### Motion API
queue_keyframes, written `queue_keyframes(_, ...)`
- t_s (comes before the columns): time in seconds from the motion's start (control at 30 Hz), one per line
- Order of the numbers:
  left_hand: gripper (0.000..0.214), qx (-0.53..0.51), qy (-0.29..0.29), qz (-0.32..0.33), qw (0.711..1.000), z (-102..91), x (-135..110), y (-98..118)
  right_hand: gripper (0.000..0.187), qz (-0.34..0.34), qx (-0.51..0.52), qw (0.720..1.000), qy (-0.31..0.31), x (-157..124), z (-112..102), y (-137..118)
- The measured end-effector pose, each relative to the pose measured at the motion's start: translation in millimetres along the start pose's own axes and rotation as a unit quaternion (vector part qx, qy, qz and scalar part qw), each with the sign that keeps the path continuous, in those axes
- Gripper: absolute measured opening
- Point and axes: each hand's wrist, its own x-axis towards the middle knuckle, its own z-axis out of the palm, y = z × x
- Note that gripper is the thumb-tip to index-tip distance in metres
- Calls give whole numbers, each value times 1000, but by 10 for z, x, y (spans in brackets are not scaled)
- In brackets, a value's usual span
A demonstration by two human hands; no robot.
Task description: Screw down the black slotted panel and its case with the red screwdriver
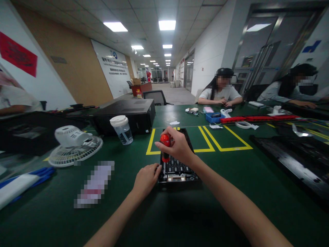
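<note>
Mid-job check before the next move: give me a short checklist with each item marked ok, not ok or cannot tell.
1. Tool gripped: ok; the right hand holds the red-handled tool over the open black device.
2. Device steadied: ok; the left hand touches its left edge.
3. Tool's tip seated: cannot tell; the contact point isn't clear.
4. Device inside the yellow tape: not ok; its near end extends past it.
5. Lidded bottle clear of the device: ok; upright, apart from it.
</note>
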Motion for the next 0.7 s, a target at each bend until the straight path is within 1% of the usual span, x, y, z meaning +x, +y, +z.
queue_keyframes(0.2, 40, 2, -4, -5, 1000, -7, 5, 1, 24, -3, -43, 999, 27, 9, 8, -8)
queue_keyframes(0.47, 37, -4, -5, 1, 1000, -1, 13, -11, 20, 17, -23, 1000, 13, -5, 14, -27)
queue_keyframes(0.57, 36, -2, -3, 4, 1000, 5, 9, -19, 20, 13, 3, 1000, 11, -13, 20, -37)
queue_keyframes(0.63, 36, 0, 0, 8, 1000, 5, 4, -20, 16, 11, 33, 999, 1, -19, 21, -40)
queue_keyframes(0.7, 36, 3, 1, 9, 1000, -1, 0, -16, 12, 24, 74, 997, -16, -24, 26, -33)
